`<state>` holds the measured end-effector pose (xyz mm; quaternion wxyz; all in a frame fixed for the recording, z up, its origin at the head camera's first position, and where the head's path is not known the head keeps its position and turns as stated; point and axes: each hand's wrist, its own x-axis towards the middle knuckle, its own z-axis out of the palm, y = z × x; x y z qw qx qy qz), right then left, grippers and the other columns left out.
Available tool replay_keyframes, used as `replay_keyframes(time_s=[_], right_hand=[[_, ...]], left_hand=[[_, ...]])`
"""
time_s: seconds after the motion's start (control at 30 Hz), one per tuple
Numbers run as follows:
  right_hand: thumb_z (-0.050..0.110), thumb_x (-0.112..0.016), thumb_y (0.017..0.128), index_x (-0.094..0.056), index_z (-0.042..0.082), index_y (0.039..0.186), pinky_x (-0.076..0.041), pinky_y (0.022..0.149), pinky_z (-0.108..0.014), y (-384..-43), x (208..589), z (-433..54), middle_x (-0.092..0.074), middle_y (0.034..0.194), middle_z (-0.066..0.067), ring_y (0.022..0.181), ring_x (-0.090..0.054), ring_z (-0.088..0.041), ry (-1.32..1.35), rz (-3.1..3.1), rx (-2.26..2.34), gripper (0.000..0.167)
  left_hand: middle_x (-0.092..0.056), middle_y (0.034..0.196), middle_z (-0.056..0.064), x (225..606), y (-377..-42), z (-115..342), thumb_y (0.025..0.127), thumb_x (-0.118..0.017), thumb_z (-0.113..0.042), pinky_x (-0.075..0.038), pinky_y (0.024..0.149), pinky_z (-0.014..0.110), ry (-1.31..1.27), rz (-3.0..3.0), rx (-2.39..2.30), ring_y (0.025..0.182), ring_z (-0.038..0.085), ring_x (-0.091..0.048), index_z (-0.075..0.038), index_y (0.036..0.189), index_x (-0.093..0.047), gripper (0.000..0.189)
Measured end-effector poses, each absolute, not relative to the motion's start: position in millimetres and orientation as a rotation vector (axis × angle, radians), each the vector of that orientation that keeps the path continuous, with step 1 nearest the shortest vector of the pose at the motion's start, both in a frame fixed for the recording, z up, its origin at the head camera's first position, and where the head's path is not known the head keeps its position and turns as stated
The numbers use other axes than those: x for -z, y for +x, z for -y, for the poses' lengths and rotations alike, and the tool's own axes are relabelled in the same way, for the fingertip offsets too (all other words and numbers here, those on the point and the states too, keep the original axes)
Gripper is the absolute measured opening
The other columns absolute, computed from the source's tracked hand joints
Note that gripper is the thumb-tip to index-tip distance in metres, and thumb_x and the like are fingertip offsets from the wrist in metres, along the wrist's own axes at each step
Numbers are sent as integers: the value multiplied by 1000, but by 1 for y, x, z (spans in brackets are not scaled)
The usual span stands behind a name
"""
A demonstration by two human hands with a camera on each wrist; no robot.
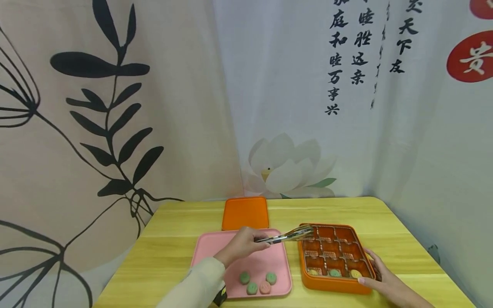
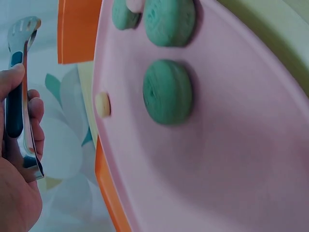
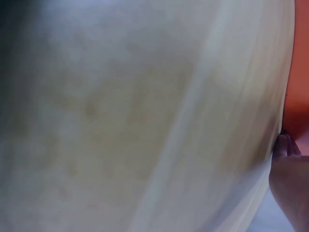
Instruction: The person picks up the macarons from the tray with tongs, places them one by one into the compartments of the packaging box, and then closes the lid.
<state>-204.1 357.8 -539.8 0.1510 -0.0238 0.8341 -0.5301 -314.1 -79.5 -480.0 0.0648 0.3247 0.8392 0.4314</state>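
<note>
My left hand [image 1: 242, 244] grips metal tongs [image 1: 290, 235] with dark handle pads. The tongs' tips overlap the back left corner of an orange box [image 1: 331, 285], and nothing shows between them. A clear insert divides the box into several compartments; its front row holds a yellow mooncake [image 1: 313, 271], a green mooncake [image 1: 335, 273] and another yellow one. My right hand [image 1: 383, 280] holds the box's front right corner, thumb at the front, fingers along the side. On the pink tray [image 1: 283, 265] lie three green mooncakes [image 1: 252, 288] and a pink mooncake [image 1: 265, 287].
Behind the pink tray lies an orange lid-like square [image 1: 246, 212]. A small pale yellow piece [image 2: 102, 105] sits by the tray's rim in the left wrist view. The yellow wood-grain table [image 1: 169, 256] ends at a printed curtain [image 1: 185, 107].
</note>
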Motion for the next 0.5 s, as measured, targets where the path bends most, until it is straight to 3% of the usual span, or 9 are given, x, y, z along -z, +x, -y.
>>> replay_keyframes(time_s=[0.13,0.33,0.5], right_hand=[[26,-54,102,11,3,155,-42,91,-62,-205,539,-357,-15,146,-45,127,-34,-58,-66,-2387,1545,87],[27,-54,102,12,3,155,-38,91,-67,-204,539,-357,-6,148,-45,131,-17,-65,-78,-2404,1522,87],[24,-53,103,11,2,154,-43,92,-61,-203,540,-358,-19,144,-45,125,-38,-57,-117,-2408,1532,85]], left_hand=[[-70,78,-14,481,-315,71,88,-77,-18,-35,49,19,1040,-2577,-1258,55,3,-44,-14,93,-79,7],[-68,73,-12,483,-315,68,85,-79,-18,-32,48,19,1030,-2579,-1248,52,3,-40,-17,88,-78,3],[-70,77,-12,481,-316,70,84,-80,-21,-38,51,21,954,-2565,-1282,57,5,-46,-20,90,-77,6]])
